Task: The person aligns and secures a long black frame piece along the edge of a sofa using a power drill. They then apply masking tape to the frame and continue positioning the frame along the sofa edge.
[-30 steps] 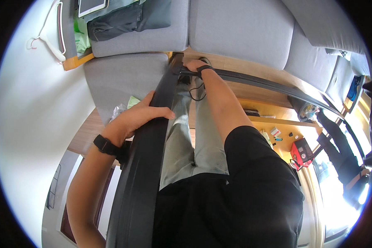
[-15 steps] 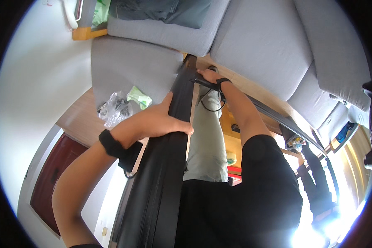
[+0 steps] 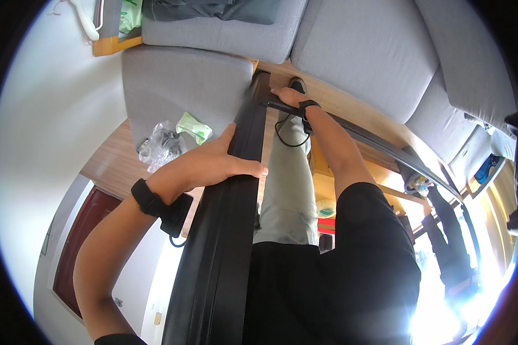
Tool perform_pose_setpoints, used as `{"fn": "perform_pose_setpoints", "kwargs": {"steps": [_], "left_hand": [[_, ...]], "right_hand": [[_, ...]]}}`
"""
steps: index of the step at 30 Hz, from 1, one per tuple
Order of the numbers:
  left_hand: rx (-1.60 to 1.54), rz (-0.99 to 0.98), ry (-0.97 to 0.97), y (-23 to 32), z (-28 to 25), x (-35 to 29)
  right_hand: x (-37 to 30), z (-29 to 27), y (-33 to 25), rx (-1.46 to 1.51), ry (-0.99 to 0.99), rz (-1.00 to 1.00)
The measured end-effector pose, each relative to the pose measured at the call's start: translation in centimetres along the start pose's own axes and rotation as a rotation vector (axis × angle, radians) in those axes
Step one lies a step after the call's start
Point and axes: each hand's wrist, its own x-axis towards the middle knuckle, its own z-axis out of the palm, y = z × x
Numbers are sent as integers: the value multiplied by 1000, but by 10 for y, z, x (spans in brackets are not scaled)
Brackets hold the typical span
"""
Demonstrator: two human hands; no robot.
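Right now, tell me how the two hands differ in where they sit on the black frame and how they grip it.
The left hand lies around the wide black panel partway along it, thumb across its face; the right hand reaches to the far end, at the thin black bar. The left hand is near and looks large; the right hand is far, arm stretched. Both wear black wrist straps.

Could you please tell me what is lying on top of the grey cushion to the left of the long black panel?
On the grey cushion lie a crumpled clear plastic bag and a small green packet. The bag's contents cannot be made out.
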Motion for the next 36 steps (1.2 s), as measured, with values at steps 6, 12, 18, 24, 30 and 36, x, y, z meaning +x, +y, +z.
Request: {"fn": "perform_pose_setpoints", "kwargs": {"steps": [6, 12, 18, 24, 30, 36], "left_hand": [[-168, 10, -67, 8, -2, -4], [-18, -59, -58, 8, -4, -2], [120, -47, -39, 7, -10, -3], [94, -50, -39, 18, -12, -3], [20, -82, -26, 24, -14, 0], [-92, -64, 10, 26, -11, 12]], "right_hand": [[1, 2, -2, -99, 58, -6], [-9, -10, -15, -84, -73, 7], [-15, -16, -9, -116, -4, -106], [-7, -16, -2, -278, 39, -215], [-8, -16, -10, -162, 25, -89], [-5, -15, -10, -213, 41, -128]]}}
